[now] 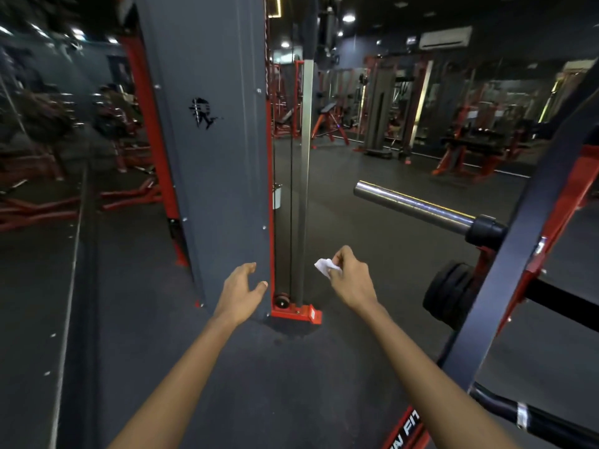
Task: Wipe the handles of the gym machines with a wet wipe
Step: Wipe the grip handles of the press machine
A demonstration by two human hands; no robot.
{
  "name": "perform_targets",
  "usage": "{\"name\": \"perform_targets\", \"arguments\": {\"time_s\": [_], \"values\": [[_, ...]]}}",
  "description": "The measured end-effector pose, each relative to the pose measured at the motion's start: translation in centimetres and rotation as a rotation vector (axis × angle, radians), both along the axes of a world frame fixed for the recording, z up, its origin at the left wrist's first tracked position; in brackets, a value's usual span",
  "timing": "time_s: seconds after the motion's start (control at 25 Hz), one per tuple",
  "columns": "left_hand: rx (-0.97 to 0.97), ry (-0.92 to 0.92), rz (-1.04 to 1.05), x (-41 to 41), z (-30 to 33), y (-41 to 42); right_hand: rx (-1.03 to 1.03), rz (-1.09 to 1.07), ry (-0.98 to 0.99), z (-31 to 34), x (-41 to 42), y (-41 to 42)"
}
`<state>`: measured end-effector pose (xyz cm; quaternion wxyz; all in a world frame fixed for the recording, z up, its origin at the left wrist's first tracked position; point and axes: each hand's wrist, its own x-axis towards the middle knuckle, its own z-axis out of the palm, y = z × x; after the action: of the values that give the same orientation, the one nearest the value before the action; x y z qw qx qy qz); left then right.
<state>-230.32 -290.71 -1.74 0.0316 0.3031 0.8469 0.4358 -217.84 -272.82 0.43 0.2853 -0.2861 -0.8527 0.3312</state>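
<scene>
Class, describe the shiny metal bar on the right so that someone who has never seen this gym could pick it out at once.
Start at the tall grey machine column in the middle, then look right across the dark floor to the black and red rack. The chrome bar juts out from it towards the column, above the right hand holding the white wipe. It alone is bare, mirror-bright metal ending in a black collar.

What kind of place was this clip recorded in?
A commercial gym, it seems: a chrome barbell sleeve on a rack, black weight plates beside it, and a cable tower ahead, with red benches behind.
</scene>
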Motion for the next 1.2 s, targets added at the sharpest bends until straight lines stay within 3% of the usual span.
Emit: {"name": "perform_targets", "arguments": {"time_s": [0.2, 0.4, 0.64, 0.84, 1.04, 1.2], "values": [[0.006, -0.017, 0.002, -1.2, -0.2, 0.3, 0.130, -0.002, 0.050, 0.8, -1.9, 0.7], [0.028, -0.041, 0.007, -4.4, -0.2, 0.8, -0.010, 0.031, 0.028, 0.3, -6.2, 0.6], [0.042, -0.033, -0.056, -11.9, 0.2, 2.2, -0.110, 0.023, 0.147, 0.1, -13.5, 0.7], [0.034, 0.006, -0.182, -20.6, 0.9, 5.3, -0.147, -0.086, 0.148, -0.1, -20.7, 2.9], [0.017, 0.029, -0.326, -28.0, 2.3, 9.4, -0.054, -0.248, 0.114, 0.7, -26.2, 5.6], [0.033, 0.009, -0.399, -31.4, 2.1, 13.5, 0.077, -0.366, -0.062, 0.1, -28.6, 8.0]]}}
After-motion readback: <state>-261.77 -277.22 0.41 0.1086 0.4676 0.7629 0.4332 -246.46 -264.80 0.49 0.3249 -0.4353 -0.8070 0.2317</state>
